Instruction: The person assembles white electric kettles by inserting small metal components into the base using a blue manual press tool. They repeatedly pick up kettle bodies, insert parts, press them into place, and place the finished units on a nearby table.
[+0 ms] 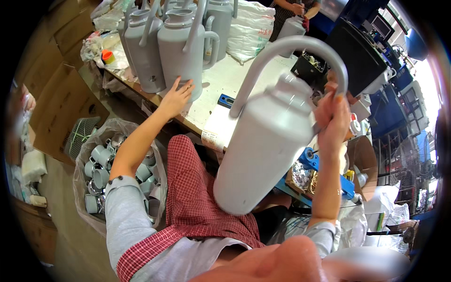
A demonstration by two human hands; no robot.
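My right hand (334, 110) is wrapped round the handle side of a large grey thermos jug (263, 155). That jug hangs tilted over my lap and the table's front edge, its tall hoop handle arching above it. Which of its handles my fingers close on is partly hidden. With fingers spread, my left hand (176, 97) rests against the lower body of another grey jug (181, 56), which stands upright on the white table (237, 77). Beside it stands a second upright jug (143, 51), with several more behind. A small blue part (226, 100) lies on the tabletop near the held jug.
Left of my knees sits a clear plastic bag (80, 199) of grey cups (100, 177). A blue metal tool (310, 157) and a tray of small metal parts (300, 177) are at the right. A white sack (249, 33) stands behind; farther off, a co-worker's hand (298, 8) is near another jug.
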